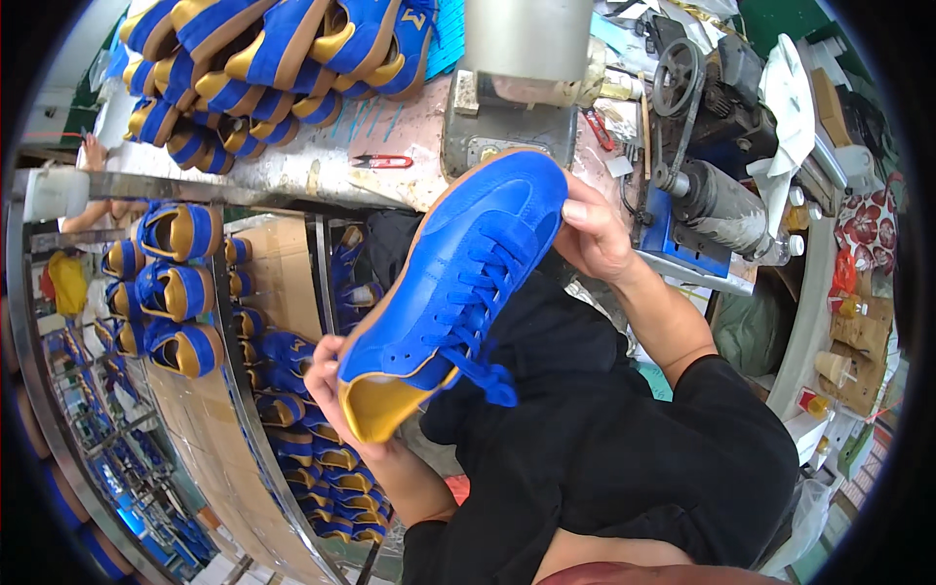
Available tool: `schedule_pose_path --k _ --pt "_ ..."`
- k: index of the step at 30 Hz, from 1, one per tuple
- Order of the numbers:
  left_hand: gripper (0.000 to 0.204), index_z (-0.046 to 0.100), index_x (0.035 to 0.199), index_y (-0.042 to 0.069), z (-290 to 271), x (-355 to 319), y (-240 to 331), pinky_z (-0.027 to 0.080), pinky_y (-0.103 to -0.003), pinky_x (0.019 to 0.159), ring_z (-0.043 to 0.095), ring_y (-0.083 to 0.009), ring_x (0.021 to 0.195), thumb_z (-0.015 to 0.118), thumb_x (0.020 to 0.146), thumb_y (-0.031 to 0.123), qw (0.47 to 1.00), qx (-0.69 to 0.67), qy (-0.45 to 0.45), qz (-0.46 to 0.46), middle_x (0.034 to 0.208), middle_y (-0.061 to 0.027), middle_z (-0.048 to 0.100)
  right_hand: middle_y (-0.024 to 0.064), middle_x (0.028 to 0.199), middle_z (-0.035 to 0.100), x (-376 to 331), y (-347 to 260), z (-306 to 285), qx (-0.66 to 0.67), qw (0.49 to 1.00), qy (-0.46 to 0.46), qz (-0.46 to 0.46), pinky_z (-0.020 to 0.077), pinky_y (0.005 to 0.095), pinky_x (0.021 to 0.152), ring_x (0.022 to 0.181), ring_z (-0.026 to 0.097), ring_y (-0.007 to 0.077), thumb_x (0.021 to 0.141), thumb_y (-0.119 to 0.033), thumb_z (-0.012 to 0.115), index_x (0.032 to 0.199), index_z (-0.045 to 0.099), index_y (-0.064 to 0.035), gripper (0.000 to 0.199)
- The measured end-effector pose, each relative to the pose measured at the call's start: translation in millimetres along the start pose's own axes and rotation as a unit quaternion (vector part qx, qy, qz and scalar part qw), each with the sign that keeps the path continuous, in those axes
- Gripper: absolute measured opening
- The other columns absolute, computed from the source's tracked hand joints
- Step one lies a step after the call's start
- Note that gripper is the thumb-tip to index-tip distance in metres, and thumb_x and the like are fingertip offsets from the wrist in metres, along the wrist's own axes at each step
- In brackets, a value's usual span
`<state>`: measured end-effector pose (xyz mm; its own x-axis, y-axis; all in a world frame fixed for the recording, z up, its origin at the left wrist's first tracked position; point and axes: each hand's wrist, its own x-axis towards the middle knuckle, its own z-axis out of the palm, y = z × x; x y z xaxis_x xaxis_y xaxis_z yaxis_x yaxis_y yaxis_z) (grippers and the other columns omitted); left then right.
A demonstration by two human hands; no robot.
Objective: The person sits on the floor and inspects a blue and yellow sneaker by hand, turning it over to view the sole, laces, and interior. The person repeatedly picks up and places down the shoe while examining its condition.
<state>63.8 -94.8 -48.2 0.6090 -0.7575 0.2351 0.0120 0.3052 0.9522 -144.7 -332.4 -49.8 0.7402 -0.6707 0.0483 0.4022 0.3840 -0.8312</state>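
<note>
A blue lace-up sneaker (458, 268) with a yellow lining and a tan sole edge is held up in front of me. Its toe points up and to the right, the heel down and to the left. My left hand (336, 395) is closed round the heel end, the fingers on the outer side. At the toe, my right hand (593, 229) grips the sole edge, thumb near the upper; some of its fingers are hidden behind the shoe. The laces (487, 375) are threaded and hang in a loose knot near the opening.
Blue and yellow sneakers (278, 58) are heaped on the bench (322, 180) at the back left. Red-handled thread snips (381, 162) lie there. A machine (702, 185) with wheel and belt stands right. Racks (234, 390) of similar shoes fill the left; another person's hand (93, 153) shows beyond.
</note>
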Motion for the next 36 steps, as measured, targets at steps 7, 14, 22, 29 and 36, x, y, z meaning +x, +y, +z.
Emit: schedule_pose_path --k 7,14,22,29,36 --pt "0.087 0.046 0.121 0.007 61.4 -9.3 38.3 0.05 -0.04 0.088 0.059 -0.0268 0.095 0.084 0.064 0.061 0.997 0.014 0.012 0.078 0.119 -0.0173 0.041 0.0175 0.126 0.06 9.4 -23.9 11.1 0.023 0.999 0.048 0.008 0.0433 0.0355 0.101 0.114 0.058 0.0236 0.09 -0.037 0.05 0.137 0.044 0.0097 0.066" --pt "0.033 0.053 0.114 0.006 63.7 -19.9 43.2 0.056 -0.03 0.072 0.061 -0.0192 0.078 0.07 0.086 0.01 0.992 0.028 0.095 0.073 0.106 -0.0173 0.047 0.0129 0.113 0.066 11.9 -24.1 7.4 0.113 0.992 0.046 -0.011 0.0489 0.0298 0.09 0.1 0.063 0.016 0.097 -0.027 0.046 0.128 0.053 0.0092 0.048" --pt "0.029 0.054 0.116 0.005 41.0 -15.5 41.3 0.055 -0.03 0.072 0.062 -0.0216 0.081 0.066 0.091 0.013 0.983 0.148 0.021 0.108 0.105 -0.0178 0.049 0.0082 0.103 0.068 14.4 -37.8 10.4 0.107 0.992 0.071 0.003 0.0506 0.0269 0.082 0.09 0.064 0.0123 0.099 -0.027 0.046 0.124 0.057 0.0053 0.042" --pt "0.026 0.055 0.116 0.006 33.7 -12.5 28.9 0.056 -0.033 0.078 0.062 -0.0235 0.087 0.062 0.093 0.015 0.993 0.028 0.017 0.114 0.104 -0.0171 0.049 0.0027 0.091 0.065 14.9 -38.2 14.2 0.094 0.993 0.066 0.026 0.0471 0.0244 0.074 0.083 0.06 0.0085 0.1 -0.027 0.048 0.105 0.062 0.0003 0.031" --pt "0.027 0.055 0.119 0.005 55.5 -3.5 40.9 0.057 -0.034 0.087 0.063 -0.0251 0.095 0.058 0.092 0.007 0.976 0.192 0.083 0.059 0.116 -0.0183 0.048 0.0031 0.093 0.066 11.7 -33.4 5.9 0.107 0.986 0.13 0.014 0.0434 0.0243 0.069 0.079 0.057 0.0075 0.098 -0.028 0.048 0.109 0.062 0.0017 0.034"
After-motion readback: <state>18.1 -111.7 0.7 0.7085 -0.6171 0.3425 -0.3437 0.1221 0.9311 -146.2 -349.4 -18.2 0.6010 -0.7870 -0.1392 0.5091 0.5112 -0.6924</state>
